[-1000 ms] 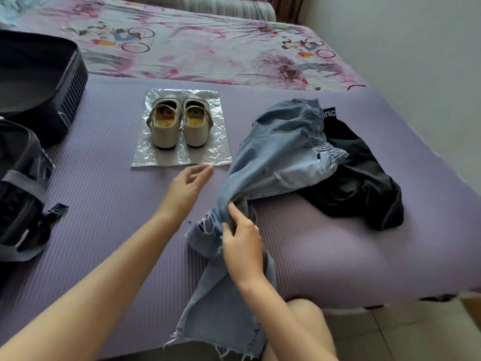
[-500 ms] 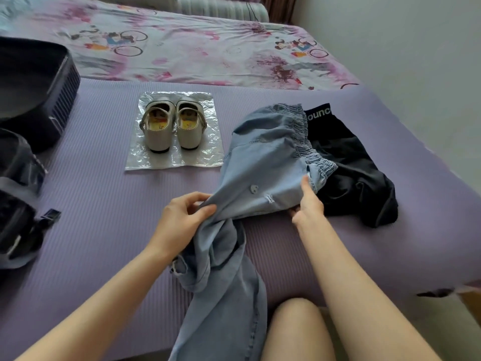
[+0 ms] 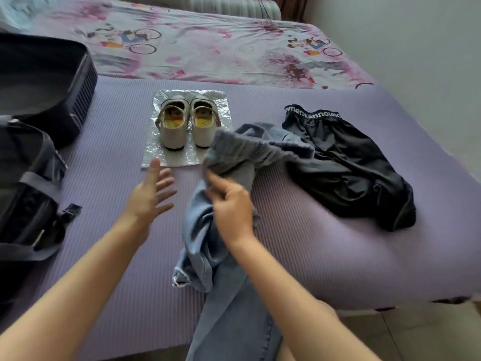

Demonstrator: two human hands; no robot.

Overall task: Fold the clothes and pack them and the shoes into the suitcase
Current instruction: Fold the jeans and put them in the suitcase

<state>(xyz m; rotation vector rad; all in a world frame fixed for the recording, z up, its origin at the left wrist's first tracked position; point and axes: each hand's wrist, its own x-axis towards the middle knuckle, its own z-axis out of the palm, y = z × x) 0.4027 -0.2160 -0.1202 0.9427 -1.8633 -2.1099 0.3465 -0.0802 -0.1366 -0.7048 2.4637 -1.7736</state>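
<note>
One garment is underway: the jeans (image 3: 203,243), bunched on the bed (image 3: 312,256) and trailing off its edge. Right hand (image 3: 233,204) grips them just below the waistband; left hand (image 3: 152,194) hovers open-fingered, holding nothing. Folding looks barely begun (shoes (image 3: 187,123), black shorts (image 3: 351,168) unpacked); next, the denim probably needs spreading flat.

A purple ribbed foam mat (image 3: 299,256) is spread over the near part of the bed, with a pink patterned bedsheet (image 3: 208,48) exposed behind it. An open black fabric suitcase (image 3: 80,100) is set at the mat's left edge. A crinkled silver foil sheet (image 3: 223,104) is laid mid-mat, and a pair of cream strapped shoes (image 3: 174,131) is placed side by side on it. Light blue denim jeans (image 3: 200,246) are held just right of the foil by the right hand (image 3: 231,207) and are draped over the near edge. The left hand (image 3: 151,194) is positioned between suitcase and jeans, just in front of the foil. Black satin shorts with a lettered waistband (image 3: 351,173) are found right of the jeans, touching them.
</note>
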